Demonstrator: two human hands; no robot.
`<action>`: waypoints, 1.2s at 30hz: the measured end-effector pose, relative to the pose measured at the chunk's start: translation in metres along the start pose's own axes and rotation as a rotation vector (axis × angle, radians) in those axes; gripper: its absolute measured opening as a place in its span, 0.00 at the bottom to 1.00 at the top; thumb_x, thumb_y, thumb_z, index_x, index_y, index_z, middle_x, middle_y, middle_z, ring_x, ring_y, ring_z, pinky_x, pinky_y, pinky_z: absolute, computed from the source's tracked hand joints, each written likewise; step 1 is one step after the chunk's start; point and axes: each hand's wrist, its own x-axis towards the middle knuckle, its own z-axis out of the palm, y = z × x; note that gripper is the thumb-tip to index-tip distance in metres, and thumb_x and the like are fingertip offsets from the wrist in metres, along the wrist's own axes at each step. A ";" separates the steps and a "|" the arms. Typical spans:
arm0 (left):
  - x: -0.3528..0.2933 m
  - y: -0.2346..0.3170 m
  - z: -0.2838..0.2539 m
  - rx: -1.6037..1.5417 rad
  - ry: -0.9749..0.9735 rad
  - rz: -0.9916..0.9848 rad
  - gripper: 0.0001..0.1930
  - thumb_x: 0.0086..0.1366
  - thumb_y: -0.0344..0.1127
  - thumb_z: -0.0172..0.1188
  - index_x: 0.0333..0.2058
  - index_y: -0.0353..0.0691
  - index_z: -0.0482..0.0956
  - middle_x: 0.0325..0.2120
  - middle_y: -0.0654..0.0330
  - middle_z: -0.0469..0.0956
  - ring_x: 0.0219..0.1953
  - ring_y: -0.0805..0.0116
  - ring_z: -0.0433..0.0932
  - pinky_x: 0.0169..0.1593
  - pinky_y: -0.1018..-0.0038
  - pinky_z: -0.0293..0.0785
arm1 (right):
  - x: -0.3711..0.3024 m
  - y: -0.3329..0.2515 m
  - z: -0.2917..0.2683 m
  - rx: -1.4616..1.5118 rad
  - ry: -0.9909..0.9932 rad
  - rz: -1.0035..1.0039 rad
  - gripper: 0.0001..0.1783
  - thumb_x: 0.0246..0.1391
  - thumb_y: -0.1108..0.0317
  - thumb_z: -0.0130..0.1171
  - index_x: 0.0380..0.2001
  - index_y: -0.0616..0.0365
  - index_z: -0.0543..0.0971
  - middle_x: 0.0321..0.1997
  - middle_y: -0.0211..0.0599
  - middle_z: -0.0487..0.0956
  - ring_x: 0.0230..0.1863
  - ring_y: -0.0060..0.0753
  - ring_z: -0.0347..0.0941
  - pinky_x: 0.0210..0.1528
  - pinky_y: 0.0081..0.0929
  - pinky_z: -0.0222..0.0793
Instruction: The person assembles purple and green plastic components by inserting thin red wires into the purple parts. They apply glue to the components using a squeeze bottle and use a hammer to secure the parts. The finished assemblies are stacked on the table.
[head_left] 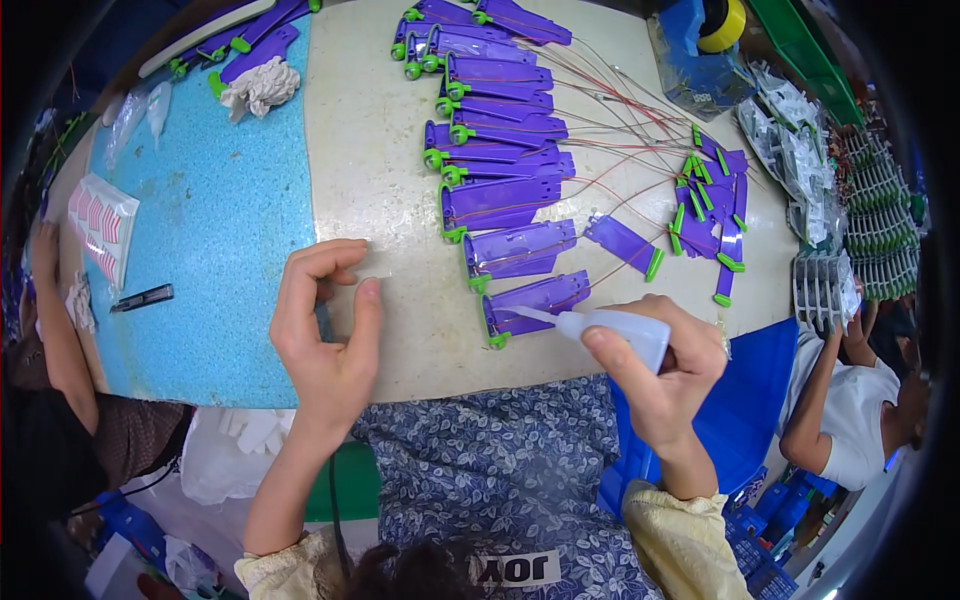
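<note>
My right hand (665, 370) grips a small translucent squeeze bottle (620, 328); its thin nozzle points left onto the nearest purple plastic part with a green end (535, 300). That part is the closest of a row of several purple parts (500, 150) running away up the beige table (370, 150), with thin red and white wires trailing from them. My left hand (325, 335) rests on the table edge to the left, fingers curled around a small clear piece (360, 265), apart from the purple parts.
A heap of smaller purple and green pieces (710, 210) lies at the right. A blue mat (215, 220) covers the left of the table, with a white rag (262, 85) and a dark tool (142, 297). Other people's arms show at the left (55, 330) and right (825, 390).
</note>
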 end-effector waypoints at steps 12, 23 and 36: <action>0.000 -0.004 0.000 -0.092 -0.010 0.002 0.10 0.61 0.17 0.58 0.42 0.30 0.77 0.42 0.55 0.78 0.38 0.73 0.75 0.44 0.77 0.71 | 0.026 0.004 0.021 -0.130 0.023 -0.117 0.11 0.43 0.73 0.76 0.25 0.65 0.82 0.22 0.39 0.81 0.19 0.28 0.76 0.22 0.23 0.67; 0.003 0.000 -0.003 -0.116 -0.050 -0.016 0.10 0.61 0.17 0.57 0.42 0.29 0.76 0.42 0.52 0.79 0.39 0.69 0.78 0.45 0.74 0.75 | 0.051 -0.006 0.037 -0.149 0.073 -0.245 0.11 0.41 0.73 0.76 0.27 0.65 0.82 0.23 0.42 0.82 0.21 0.32 0.79 0.23 0.25 0.70; 0.064 0.007 0.028 -0.011 -0.328 0.380 0.22 0.52 0.14 0.52 0.46 0.33 0.82 0.38 0.50 0.77 0.37 0.56 0.77 0.39 0.69 0.77 | 0.050 0.003 0.018 0.224 0.265 0.202 0.08 0.54 0.71 0.67 0.30 0.66 0.83 0.22 0.32 0.82 0.23 0.17 0.72 0.26 0.17 0.65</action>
